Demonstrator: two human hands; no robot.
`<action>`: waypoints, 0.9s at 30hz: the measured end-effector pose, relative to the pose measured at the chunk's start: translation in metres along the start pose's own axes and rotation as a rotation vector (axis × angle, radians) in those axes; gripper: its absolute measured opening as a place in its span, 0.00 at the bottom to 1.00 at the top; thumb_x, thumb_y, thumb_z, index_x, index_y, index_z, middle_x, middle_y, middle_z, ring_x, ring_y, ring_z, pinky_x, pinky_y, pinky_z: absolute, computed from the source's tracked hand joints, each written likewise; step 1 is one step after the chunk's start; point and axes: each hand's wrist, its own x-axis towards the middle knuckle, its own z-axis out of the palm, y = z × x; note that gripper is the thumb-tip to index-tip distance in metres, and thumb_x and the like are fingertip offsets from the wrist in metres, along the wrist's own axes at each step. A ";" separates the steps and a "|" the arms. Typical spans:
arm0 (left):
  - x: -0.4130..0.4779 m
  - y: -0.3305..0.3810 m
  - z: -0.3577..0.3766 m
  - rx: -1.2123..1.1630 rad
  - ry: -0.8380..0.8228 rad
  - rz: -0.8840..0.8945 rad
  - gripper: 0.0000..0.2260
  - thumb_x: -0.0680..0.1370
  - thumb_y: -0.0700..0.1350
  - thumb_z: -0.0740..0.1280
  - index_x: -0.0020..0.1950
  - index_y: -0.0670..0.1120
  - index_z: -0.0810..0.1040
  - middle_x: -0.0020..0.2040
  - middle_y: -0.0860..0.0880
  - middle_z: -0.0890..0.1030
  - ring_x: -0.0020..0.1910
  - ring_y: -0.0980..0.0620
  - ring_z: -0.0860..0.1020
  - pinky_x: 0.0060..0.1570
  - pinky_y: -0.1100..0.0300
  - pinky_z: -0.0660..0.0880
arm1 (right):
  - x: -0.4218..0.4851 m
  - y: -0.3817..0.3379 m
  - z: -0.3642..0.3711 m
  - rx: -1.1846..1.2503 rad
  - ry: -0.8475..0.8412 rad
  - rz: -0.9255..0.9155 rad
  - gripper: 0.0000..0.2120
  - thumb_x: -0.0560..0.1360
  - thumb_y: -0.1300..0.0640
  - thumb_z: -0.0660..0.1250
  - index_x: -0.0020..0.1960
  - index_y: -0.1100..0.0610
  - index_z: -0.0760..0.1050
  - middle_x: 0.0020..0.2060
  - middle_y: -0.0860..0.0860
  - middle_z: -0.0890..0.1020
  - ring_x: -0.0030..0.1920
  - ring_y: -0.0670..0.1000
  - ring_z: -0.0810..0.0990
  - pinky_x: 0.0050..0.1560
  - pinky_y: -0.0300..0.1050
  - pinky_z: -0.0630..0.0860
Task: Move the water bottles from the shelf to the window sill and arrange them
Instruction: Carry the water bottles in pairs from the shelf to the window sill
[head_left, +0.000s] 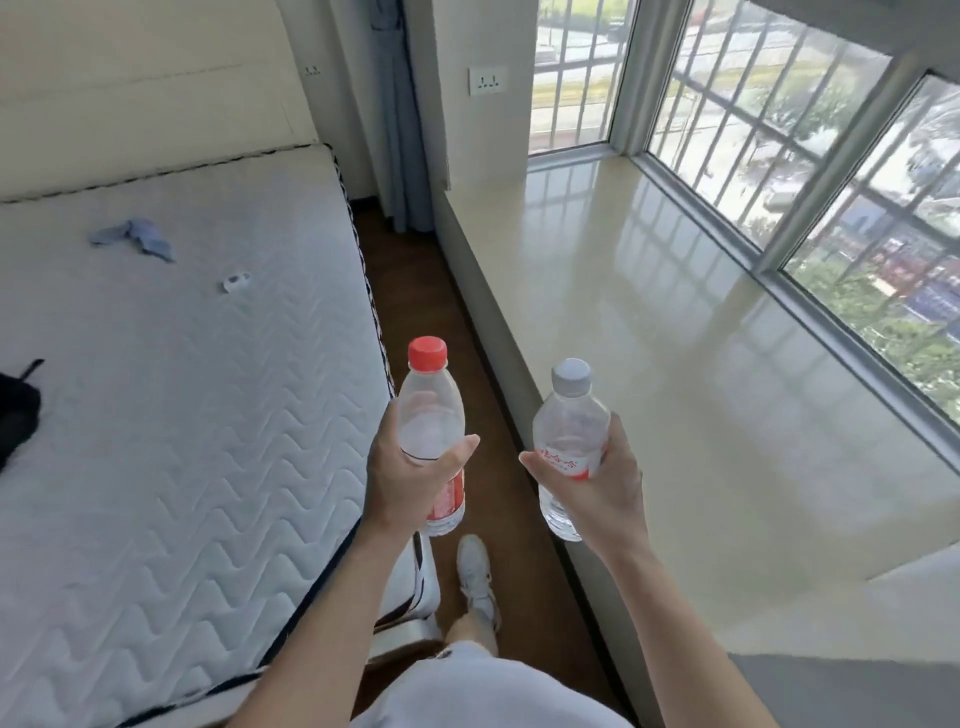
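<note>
I hold two water bottles, one in each hand, and both are in the air, not resting on anything. The bottle with the red cap (431, 400) is in my left hand (400, 483); my fingers are wrapped around its middle, over the top of the red label, and my thumb lies across the front. It stands almost upright above the strip of brown floor (410, 291) between the bed and the window sill. The bottle with the grey cap (570, 415) is in my right hand (608, 483), which grasps it around the label in the same way. This bottle is also nearly upright, and it appears just over the front edge of the window sill (701, 322). The two bottles are near each other but do not touch.

The sill is a wide, glossy, pale surface that runs along the barred window (779, 135) on my right. On my left is the bed with a white quilted mattress (182, 415). A crumpled blue cloth (132, 236) and a small white object (235, 281) lie on it, away from its edge, and a black item (15, 410) shows at its left side. Below the bottles I see my white shoe (475, 577) on the floor. A wall socket (487, 80) and a grey curtain (400, 130) are at the far end.
</note>
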 end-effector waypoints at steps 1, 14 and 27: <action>0.015 -0.003 0.001 0.008 0.015 -0.007 0.36 0.63 0.62 0.72 0.69 0.58 0.65 0.61 0.57 0.72 0.60 0.56 0.71 0.60 0.58 0.68 | 0.015 -0.002 0.007 -0.010 -0.019 -0.008 0.28 0.64 0.49 0.82 0.56 0.50 0.71 0.47 0.45 0.81 0.47 0.39 0.80 0.41 0.26 0.74; 0.274 0.001 -0.029 -0.120 0.147 -0.027 0.27 0.63 0.58 0.74 0.59 0.65 0.67 0.54 0.63 0.74 0.56 0.58 0.75 0.53 0.68 0.69 | 0.253 -0.072 0.129 -0.010 -0.132 -0.089 0.27 0.64 0.52 0.83 0.56 0.49 0.72 0.46 0.43 0.82 0.46 0.42 0.82 0.43 0.35 0.77; 0.433 -0.019 -0.023 -0.120 0.187 -0.084 0.25 0.63 0.57 0.74 0.55 0.66 0.67 0.52 0.65 0.74 0.54 0.61 0.74 0.50 0.70 0.69 | 0.406 -0.086 0.213 -0.011 -0.214 -0.070 0.26 0.65 0.51 0.82 0.55 0.46 0.72 0.47 0.44 0.82 0.47 0.43 0.82 0.46 0.39 0.78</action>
